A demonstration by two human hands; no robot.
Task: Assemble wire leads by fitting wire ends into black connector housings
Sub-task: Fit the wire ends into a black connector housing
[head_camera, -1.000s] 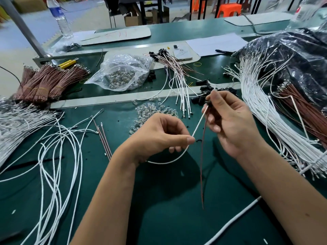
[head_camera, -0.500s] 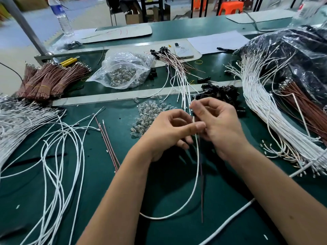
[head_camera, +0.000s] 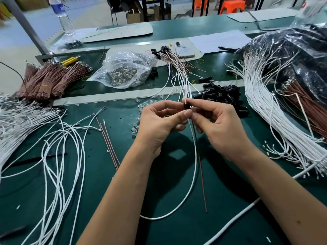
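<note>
Connector housing: a small black connector housing (head_camera: 186,105) sits above the green table (head_camera: 99,174), pinched between both hands' fingertips.
Left hand (head_camera: 159,124): thumb and forefinger curl in and pinch just below the housing.
Right hand (head_camera: 217,126): fingers curl round the housing from the right.
White wire (head_camera: 194,156): hangs from the housing and loops onto the table.
Red wire (head_camera: 201,174): hangs beside it.
Spare housings (head_camera: 223,94): piled just behind the hands.

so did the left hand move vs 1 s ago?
Yes. The left hand has moved up and right, away from the person, toward the pile of black housings, closing on the right hand at the black housing.
</note>
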